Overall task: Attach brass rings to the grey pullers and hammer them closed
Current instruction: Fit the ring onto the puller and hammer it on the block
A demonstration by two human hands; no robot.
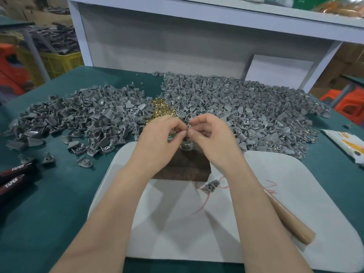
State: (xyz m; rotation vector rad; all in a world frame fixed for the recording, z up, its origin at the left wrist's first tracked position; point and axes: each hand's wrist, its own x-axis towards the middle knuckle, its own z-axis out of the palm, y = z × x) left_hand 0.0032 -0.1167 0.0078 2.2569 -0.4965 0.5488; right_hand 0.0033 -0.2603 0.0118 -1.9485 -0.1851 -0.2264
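A pale wooden hammer handle lies untouched at four o'clock on the white pad. Over the dark wooden block, the left hand and right hand pinch one small grey plastic puller between meeting fingertips, probably threading a ring. Next it needs setting down for hammering. The loose brass ring heap lies at eleven o'clock.

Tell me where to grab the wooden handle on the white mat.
Probably the wooden handle at its thick near end, from the right: it lies diagonally on the white mat, that end is clear, the other runs behind the right forearm.
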